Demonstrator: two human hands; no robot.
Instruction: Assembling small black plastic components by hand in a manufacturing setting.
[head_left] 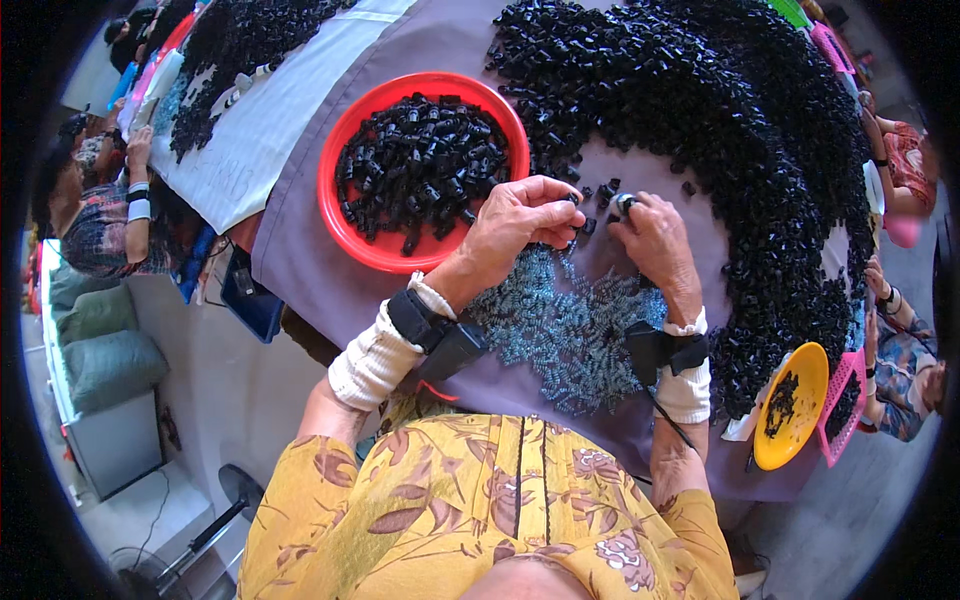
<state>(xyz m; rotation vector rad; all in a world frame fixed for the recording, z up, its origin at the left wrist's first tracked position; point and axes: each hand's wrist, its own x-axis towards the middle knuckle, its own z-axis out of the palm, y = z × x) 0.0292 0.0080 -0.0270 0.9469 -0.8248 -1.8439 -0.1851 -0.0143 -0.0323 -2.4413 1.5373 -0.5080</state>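
Note:
My left hand (pixel 515 225) is closed, with thumb and forefinger pinching a small black plastic part (pixel 572 199). My right hand (pixel 656 240), just across from it, has its fingers curled round another small black part (pixel 626 204) with a pale end. A few loose black parts (pixel 606 190) lie on the cloth between and beyond the fingertips. Below both hands spreads a pile of small blue-grey coil springs (pixel 560 335). Beyond my left wrist stands a round red basin (pixel 325 190) holding many black parts (pixel 425 160).
A large heap of black parts (pixel 770 170) covers the far and right side of the grey cloth-covered table (pixel 310 235). At the right edge sit a yellow bowl (pixel 806 425) and a pink tray (pixel 850 420). Other people work at both sides; a white-covered table (pixel 240 150) stands left.

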